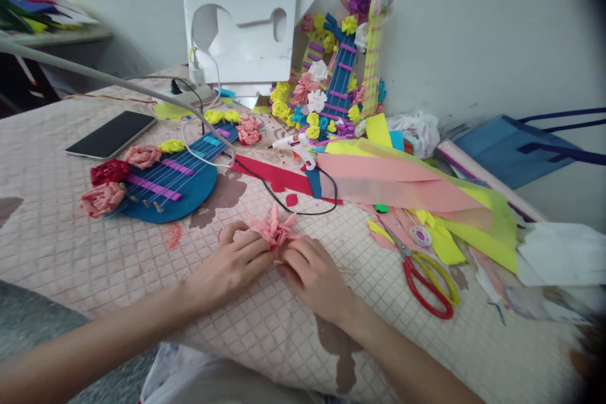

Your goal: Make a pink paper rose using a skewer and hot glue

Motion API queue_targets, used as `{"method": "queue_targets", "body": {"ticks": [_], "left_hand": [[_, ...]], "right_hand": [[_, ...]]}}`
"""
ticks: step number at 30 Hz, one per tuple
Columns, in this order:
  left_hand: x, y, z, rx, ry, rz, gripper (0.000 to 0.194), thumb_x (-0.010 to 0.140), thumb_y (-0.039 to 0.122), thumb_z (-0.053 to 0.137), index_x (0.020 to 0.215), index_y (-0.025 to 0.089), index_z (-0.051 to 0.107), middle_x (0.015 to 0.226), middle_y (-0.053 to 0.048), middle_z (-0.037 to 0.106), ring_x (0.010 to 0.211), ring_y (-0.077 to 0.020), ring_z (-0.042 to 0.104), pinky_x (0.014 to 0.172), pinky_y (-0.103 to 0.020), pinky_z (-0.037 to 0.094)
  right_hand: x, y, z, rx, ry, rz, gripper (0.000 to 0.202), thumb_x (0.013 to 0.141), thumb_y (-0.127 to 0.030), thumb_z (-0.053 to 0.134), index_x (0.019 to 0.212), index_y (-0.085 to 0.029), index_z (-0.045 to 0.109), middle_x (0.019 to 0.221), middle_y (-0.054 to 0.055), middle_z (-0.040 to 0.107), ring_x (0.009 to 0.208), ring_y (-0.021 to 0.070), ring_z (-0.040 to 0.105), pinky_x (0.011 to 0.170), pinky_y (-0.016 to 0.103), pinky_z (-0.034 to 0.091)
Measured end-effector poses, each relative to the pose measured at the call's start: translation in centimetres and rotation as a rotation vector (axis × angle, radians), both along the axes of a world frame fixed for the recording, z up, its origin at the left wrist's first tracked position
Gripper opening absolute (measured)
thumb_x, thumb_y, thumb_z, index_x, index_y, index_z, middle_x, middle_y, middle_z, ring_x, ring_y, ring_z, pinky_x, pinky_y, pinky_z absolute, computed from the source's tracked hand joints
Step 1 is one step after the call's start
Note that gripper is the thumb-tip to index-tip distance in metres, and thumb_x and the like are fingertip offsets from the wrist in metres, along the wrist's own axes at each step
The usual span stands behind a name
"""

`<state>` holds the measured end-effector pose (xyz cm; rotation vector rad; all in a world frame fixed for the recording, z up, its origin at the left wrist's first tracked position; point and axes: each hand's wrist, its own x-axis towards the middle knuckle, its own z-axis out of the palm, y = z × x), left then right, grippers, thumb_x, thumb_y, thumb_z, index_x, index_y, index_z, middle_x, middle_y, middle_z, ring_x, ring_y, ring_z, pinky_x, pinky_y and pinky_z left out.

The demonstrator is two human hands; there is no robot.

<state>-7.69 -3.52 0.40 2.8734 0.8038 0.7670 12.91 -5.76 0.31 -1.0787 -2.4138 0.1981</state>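
Observation:
A pink fabric flower [276,231] with pointed petals is held between my two hands, just above the quilted table cover. My left hand [241,257] has its fingers closed on the flower's left side. On the lower right side, my right hand [315,274] pinches it. A thin pale stick [347,271] pokes out past the right hand; whether it joins the flower is hidden. To the left lies a blue toy guitar [189,183] with purple bars, strings and pink, red and yellow flowers along its edge.
Behind my hands lie a white glue gun [296,146] with a black cord and pink fabric strips [402,183]. Red-and-yellow-handled scissors [426,278] rest at right, near a small tape roll [421,236]. A phone [112,134] lies left. Several decorated guitars [338,79] lean on the wall.

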Motion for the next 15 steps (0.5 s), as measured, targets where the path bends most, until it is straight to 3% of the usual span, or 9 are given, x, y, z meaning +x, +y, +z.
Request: {"method": "queue_targets", "body": {"ticks": [7, 15], "left_hand": [[-0.17, -0.07, -0.15, -0.001, -0.015, 0.010, 0.017, 0.098, 0.018, 0.040, 0.100, 0.017, 0.057, 0.098, -0.004, 0.064, 0.092, -0.0178, 0.054, 0.093, -0.042, 0.027], [-0.07, 0.07, 0.20, 0.022, -0.013, -0.002, 0.032, 0.101, 0.020, 0.026, 0.103, 0.017, 0.057, 0.095, -0.005, 0.065, 0.091, -0.0180, 0.055, 0.093, -0.043, 0.027]], "right_hand": [[0.06, 0.24, 0.11, 0.012, 0.019, -0.007, 0.013, 0.092, -0.018, 0.045, 0.091, -0.016, 0.057, 0.091, 0.008, 0.061, 0.096, 0.0217, 0.054, 0.081, 0.037, 0.046], [0.02, 0.21, -0.21, -0.003, 0.012, -0.002, 0.013, 0.092, -0.017, 0.045, 0.093, -0.015, 0.058, 0.092, 0.008, 0.061, 0.094, 0.0216, 0.054, 0.081, 0.038, 0.046]]}}
